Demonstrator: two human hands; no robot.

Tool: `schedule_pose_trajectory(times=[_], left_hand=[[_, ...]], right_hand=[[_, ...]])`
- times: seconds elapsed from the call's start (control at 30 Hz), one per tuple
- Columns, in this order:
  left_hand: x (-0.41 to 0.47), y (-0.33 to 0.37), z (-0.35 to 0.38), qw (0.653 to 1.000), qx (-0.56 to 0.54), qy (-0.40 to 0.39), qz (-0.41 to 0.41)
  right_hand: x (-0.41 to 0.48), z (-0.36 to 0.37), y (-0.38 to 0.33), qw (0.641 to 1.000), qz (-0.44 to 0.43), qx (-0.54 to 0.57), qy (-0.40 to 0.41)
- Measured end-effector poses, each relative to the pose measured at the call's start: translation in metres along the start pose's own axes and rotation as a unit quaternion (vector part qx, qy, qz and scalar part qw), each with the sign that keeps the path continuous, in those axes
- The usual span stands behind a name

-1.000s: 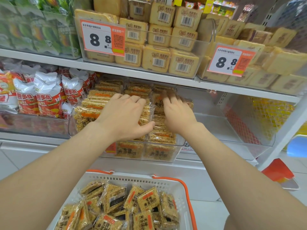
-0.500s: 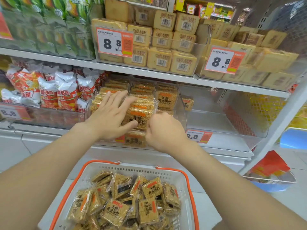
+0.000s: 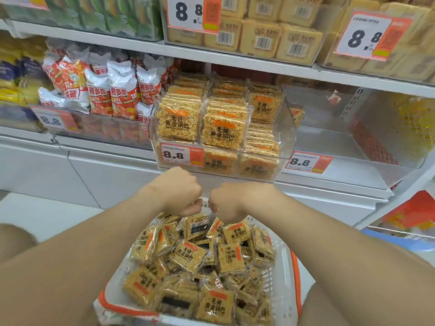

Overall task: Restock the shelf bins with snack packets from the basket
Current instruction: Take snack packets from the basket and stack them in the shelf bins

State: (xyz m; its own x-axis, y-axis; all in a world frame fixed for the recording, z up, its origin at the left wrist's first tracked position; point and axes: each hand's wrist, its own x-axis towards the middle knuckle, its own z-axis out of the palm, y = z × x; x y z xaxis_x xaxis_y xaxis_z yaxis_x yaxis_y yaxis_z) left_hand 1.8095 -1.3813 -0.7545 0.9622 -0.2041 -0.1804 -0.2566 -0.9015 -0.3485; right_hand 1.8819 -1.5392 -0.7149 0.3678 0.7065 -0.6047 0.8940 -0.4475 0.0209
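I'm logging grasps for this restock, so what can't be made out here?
1. Head view: whether the left hand or right hand holds one of the snack packets; the fingers curl under, hidden by the hands' backs.
2. Head view: the basket's near end, cut off by the bottom edge and the forearms.
3. Head view: small print on the price tag above the left hand, blurred.

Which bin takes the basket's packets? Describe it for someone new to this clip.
Find the white shelf under the barcoded yellow blocks. On the level below it, the middle clear bin is the one. It is packed with square golden packets; the left bin holds red-and-white bags, the right bin is nearly bare.
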Motion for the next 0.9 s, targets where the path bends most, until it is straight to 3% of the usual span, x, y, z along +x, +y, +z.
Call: schedule_pose_trajectory(times=[0.13,0.2,0.37,0.5,0.73,0.9], left_hand=[[-0.005,0.022,0.040,0.951,-0.049,-0.303,-0.044],[-0.008,0.030,0.062,0.927,-0.052,-0.369,-0.050],[-0.003,0.026,0.081,0.908,-0.147,-0.388,-0.056],[0.003,0.022,0.100,0.928,-0.109,-0.355,-0.025],[0.006,0.022,0.109,0.925,-0.128,-0.357,-0.020],[0.009,0.013,0.093,0.912,-0.236,-0.333,-0.039]], right_hand=[[0.015,0.007,-0.014,0.999,-0.023,-0.028,0.002],[0.021,0.009,-0.020,0.999,-0.034,-0.033,0.005],[0.028,0.003,-0.030,0.997,-0.058,-0.044,0.006],[0.035,0.001,-0.030,0.997,-0.058,-0.048,0.019],[0.037,0.002,-0.020,0.998,-0.044,-0.037,0.017],[0.028,0.002,-0.012,0.999,-0.033,-0.017,0.034]])
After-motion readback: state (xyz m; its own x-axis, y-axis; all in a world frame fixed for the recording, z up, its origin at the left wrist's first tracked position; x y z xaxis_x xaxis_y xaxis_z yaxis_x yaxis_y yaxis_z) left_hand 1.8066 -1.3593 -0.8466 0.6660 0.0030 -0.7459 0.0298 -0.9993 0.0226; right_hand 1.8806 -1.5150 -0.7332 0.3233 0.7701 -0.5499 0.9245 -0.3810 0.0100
